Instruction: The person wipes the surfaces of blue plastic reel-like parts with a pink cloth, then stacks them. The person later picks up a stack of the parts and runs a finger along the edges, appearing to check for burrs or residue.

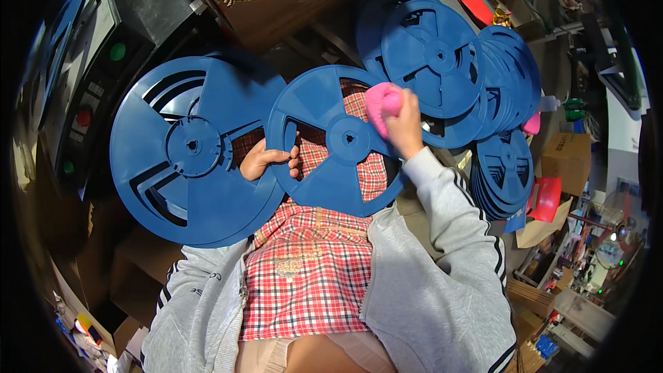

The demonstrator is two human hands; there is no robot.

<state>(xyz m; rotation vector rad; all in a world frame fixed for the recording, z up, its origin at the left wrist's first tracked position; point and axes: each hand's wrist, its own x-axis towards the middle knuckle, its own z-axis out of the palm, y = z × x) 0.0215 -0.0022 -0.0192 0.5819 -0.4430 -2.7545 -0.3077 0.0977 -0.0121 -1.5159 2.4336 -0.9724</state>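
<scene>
My left hand (268, 159) grips the left rim of a blue plastic reel disc (297, 103), its fingers curled through one of the cut-out openings. The disc faces up in front of my red plaid apron (304, 269), which shows through the gaps. Bunched in my closed right hand (406, 124) is a pink cloth (383, 102), held at the disc's upper right edge. Larger blue reel discs (231, 97) lie stacked to the left, partly under my left wrist and the held disc.
More blue reel discs (438, 59) spread in overlapping piles at the upper right, with a smaller stack (507, 159) below. A cardboard box (290, 7) holding a pale disc stands at the back. A dark machine (90, 90) with coloured buttons is on the left. A red scoop-like piece (545, 199) lies right.
</scene>
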